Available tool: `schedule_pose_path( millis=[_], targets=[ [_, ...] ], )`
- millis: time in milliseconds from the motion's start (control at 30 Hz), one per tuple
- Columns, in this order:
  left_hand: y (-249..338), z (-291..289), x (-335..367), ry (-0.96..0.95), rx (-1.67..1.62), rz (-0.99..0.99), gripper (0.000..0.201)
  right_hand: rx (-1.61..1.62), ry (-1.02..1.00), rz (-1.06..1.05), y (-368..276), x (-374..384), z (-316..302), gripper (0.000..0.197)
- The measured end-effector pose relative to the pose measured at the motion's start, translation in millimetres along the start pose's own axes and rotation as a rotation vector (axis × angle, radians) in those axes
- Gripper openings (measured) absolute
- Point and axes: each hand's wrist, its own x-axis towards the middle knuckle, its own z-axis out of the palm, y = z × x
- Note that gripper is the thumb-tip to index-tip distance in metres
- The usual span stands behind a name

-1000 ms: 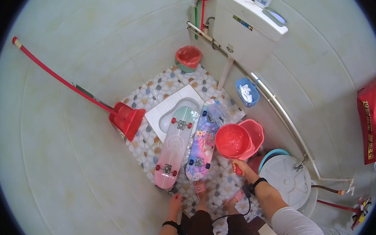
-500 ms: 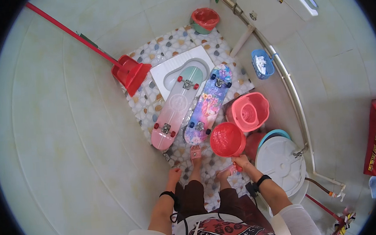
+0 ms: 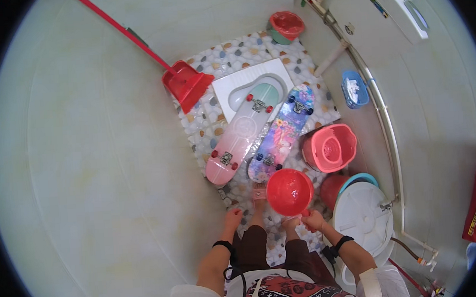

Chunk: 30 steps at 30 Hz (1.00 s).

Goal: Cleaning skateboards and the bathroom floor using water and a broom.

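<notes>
Red plastic fills my view just ahead: the dipper [image 3: 288,193], its hollow upward and shining, its handle [image 3: 306,213] closed in my right hand [image 3: 314,220]. It sits just by the near end of the floral board [image 3: 280,134]; I cannot tell whether they touch. My left hand [image 3: 233,218] hangs near the pink board [image 3: 243,129], apart from it, and I cannot tell how far its fingers close. Both boards lie side by side, wheels up, slanting away from me, the pink one's far end over the squat toilet [image 3: 223,95]. To the right stand a pink bucket [image 3: 348,142] and, nearer me, a white lid [image 3: 357,220].
</notes>
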Motion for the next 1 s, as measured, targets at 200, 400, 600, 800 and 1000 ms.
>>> schedule_pose_path(
  millis=[200,400,600,800,1000],
  targets=[
    [-10,-12,-24,0.035,-0.07,-0.035,0.024,-0.268,0.039,-0.16,-46,38,100,0.037],
    [-36,-10,-8,0.032,-0.145,-0.095,0.024,-0.16,0.147,-0.078,-94,128,154,0.027],
    [-45,-9,-5,0.068,-0.17,-0.123,0.026,0.459,0.061,-0.08,-111,138,102,0.01],
    [-41,4,9,0.092,-0.008,0.016,0.026,0.492,0.174,-0.19,-144,132,-11,0.007],
    [-40,7,28,-0.027,-0.069,-0.073,0.027,0.503,0.293,-0.196,-208,122,-64,0.008]
  ],
)
